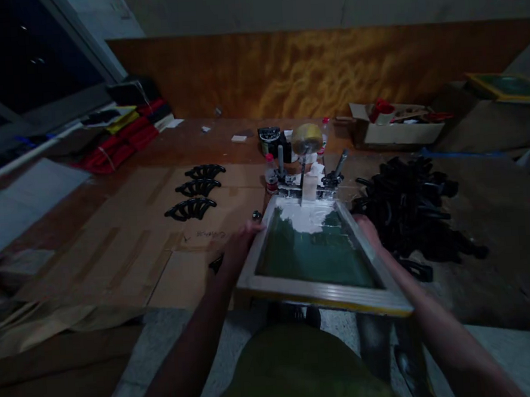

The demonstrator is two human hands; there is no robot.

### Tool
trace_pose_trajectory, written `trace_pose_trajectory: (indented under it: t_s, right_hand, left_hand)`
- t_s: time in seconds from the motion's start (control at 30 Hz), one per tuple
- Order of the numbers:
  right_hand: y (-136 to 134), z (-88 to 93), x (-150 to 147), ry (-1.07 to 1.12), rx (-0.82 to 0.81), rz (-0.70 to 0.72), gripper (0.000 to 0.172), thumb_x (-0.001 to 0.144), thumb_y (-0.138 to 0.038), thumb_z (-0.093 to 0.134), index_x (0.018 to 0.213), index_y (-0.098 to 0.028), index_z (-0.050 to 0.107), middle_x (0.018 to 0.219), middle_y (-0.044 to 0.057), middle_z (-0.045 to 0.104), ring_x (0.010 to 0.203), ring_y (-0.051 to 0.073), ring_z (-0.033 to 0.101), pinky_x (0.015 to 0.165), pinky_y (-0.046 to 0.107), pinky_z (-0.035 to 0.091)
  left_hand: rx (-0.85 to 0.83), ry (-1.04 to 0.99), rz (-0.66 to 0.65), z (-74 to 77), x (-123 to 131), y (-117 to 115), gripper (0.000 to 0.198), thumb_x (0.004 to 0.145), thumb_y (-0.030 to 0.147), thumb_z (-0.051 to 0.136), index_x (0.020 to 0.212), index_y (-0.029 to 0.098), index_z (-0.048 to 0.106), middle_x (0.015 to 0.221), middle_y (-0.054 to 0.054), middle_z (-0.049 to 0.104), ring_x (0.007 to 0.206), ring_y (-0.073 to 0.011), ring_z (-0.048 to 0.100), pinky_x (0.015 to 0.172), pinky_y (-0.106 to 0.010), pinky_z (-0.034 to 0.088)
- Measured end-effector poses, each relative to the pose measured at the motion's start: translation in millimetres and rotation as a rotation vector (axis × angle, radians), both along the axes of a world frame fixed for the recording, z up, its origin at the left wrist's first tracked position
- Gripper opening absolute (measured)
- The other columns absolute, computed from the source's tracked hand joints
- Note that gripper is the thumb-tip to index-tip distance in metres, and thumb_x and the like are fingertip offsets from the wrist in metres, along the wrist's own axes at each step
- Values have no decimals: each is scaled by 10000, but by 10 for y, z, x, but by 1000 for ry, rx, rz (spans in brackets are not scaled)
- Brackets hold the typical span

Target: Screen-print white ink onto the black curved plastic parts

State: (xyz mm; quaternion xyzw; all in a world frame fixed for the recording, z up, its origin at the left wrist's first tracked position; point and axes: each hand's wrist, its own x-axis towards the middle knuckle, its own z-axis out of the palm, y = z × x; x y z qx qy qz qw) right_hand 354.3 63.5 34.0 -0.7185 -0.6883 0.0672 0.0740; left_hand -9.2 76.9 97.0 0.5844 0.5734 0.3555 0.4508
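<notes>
A screen-printing frame (317,285) with pale metal edges slopes down toward me from a hinge clamp (331,179). White ink (308,217) covers the far part of its green mesh (313,255). A squeegee (309,190) stands at the frame's far end. My left hand (249,230) is closed beside the left rail, its fingertips partly hidden; a small black piece (257,215) shows just beyond them. Along the right rail is my right hand (368,229), with its fingers hidden by the frame. Several curved black plastic parts (191,209) lie in a column on cardboard at left.
A heap of black parts (405,214) lies close on the right. Bottles (271,174), an ink tub (269,139) and a roll of tape (306,139) stand behind the frame. Farther back are an open carton (402,133) and red folded cloth (122,141).
</notes>
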Motion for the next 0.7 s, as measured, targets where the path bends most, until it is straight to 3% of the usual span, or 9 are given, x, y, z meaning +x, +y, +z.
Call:
trace_pose_trajectory:
  t_s: [0.1, 0.17, 0.23, 0.3, 0.43, 0.6, 0.7]
  right_hand:
    - [215, 215, 39, 32, 200, -103, 451, 936, -249, 441, 1343, -108, 574, 1348, 184, 599, 1228, 299, 558, 1015, 408, 455]
    - [435, 339, -172, 42, 329, 8, 540, 893, -241, 535, 1410, -92, 487, 1476, 191, 470, 1332, 308, 450, 1074, 413, 399]
    - [658, 427, -459, 9, 320, 168, 565, 865, -209, 577, 1408, -91, 470, 1470, 196, 460, 1325, 310, 438, 1057, 394, 402]
    - [816, 467, -711, -42, 182, 234, 451, 867, -170, 566, 1313, -106, 541, 1323, 186, 578, 1210, 292, 527, 972, 347, 444]
    - [752, 393, -927, -136, -82, 252, 209, 912, -148, 508, 1075, -137, 637, 1054, 148, 679, 984, 244, 621, 819, 286, 458]
    - [239, 278, -806, -102, -54, 612, 213, 895, -72, 468, 1000, -130, 644, 997, 147, 672, 1016, 245, 579, 847, 306, 436]
    - [159, 321, -731, -49, -80, 740, 222, 819, -42, 523, 969, -152, 645, 987, 116, 670, 977, 230, 578, 819, 300, 430]
  left_hand:
    - [-87, 89, -74, -371, -58, -185, 454, 893, 458, 470, 1204, 186, 656, 1221, -74, 698, 1161, -256, 613, 1036, -393, 467]
    - [-133, 96, -86, -600, -30, -240, 548, 873, 412, 503, 1354, 155, 547, 1257, -94, 684, 1154, -262, 624, 1034, -416, 472]
    - [-163, 99, -84, -781, 7, -250, 568, 878, 388, 505, 1394, 149, 504, 1252, -106, 687, 1132, -265, 641, 1021, -423, 483]
    - [-192, 70, -78, -911, 25, -237, 533, 882, 377, 518, 1373, 172, 522, 1258, -107, 687, 1121, -268, 653, 1004, -411, 497]
    - [-213, -65, -65, -1060, 10, -209, 484, 869, 400, 566, 1312, 204, 565, 1333, -103, 651, 1181, -275, 631, 1007, -389, 500]
    - [-244, -111, -36, -1119, 19, -197, 545, 839, 401, 575, 1318, 142, 549, 1313, -137, 661, 1200, -288, 622, 1002, -418, 513]
    - [-241, -98, -38, -1095, 23, -196, 535, 843, 395, 566, 1318, 149, 549, 1305, -134, 666, 1189, -289, 627, 1001, -431, 511]
